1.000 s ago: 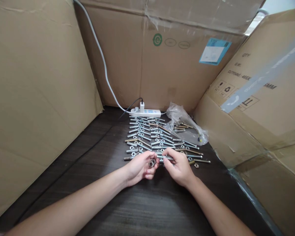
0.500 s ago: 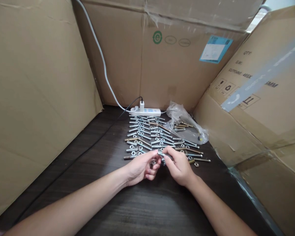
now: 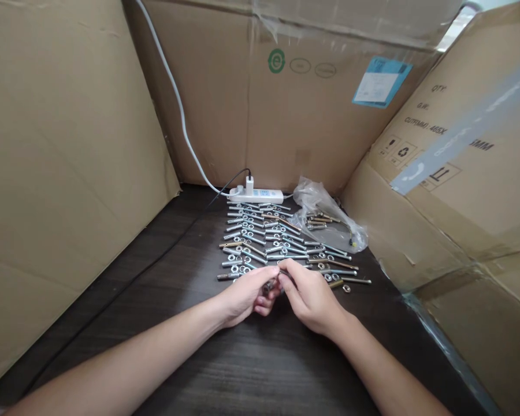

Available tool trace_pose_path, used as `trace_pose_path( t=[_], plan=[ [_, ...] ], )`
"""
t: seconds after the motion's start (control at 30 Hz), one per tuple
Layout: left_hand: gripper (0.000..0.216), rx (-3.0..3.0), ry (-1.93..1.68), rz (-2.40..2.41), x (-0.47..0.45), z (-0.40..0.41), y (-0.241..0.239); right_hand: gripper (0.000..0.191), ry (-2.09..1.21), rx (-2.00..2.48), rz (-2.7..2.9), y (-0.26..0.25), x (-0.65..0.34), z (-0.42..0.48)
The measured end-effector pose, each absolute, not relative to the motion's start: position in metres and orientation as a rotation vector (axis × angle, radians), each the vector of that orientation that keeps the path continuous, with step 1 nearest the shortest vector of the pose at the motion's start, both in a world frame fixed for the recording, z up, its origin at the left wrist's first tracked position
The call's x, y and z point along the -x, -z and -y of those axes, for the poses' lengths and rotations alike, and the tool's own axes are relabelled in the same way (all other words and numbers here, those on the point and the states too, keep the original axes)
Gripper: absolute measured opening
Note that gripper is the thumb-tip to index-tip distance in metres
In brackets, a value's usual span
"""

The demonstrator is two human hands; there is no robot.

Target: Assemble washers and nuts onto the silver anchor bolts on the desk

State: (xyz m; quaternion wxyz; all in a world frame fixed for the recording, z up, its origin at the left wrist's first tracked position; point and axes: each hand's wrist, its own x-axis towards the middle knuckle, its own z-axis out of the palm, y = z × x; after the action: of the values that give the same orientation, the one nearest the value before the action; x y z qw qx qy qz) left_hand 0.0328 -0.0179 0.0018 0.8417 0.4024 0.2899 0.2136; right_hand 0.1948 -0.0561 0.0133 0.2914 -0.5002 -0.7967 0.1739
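Low over the dark table, my two hands meet at the fingertips. My left hand (image 3: 247, 297) is closed, with a small metal nut (image 3: 268, 286) showing in its curled fingers. The fingers of my right hand (image 3: 309, 294) pinch together against the left fingertips, around a slim silver bolt that they now mostly cover. Just beyond the hands lie rows of metal parts: silver bolts (image 3: 292, 250), sleeves (image 3: 231, 263), nuts and ring washers. A brass-coloured sleeve (image 3: 336, 284) and a loose nut (image 3: 346, 288) lie right of my right hand.
Behind the rows sits a white power strip (image 3: 268, 196) with a plugged-in adapter. A clear plastic bag (image 3: 318, 199) holding more bolts is at the back right. A black cable (image 3: 156, 260) crosses the table's left side. Cardboard walls (image 3: 303, 127) stand at the back and both sides.
My right hand has moved slightly left, closer against my left fingertips. The silver bolt visible between them before is now mostly covered. The laid-out parts have not moved.
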Motion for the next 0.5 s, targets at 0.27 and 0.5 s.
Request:
trace_pose_path(
  t=[0.27, 0.5],
  plan=[
    [0.029, -1.096, -0.548, -0.697, -0.034, 0.015, -0.002, 0.018, -0.343, 1.271, 2.136, -0.012, -0.196, 0.054],
    [0.02, -1.769, -0.806, -0.892, -0.027, 0.009, -0.021, 0.01, -0.24, 1.45, 1.992, -0.014, -0.194, 0.057]
  ],
)
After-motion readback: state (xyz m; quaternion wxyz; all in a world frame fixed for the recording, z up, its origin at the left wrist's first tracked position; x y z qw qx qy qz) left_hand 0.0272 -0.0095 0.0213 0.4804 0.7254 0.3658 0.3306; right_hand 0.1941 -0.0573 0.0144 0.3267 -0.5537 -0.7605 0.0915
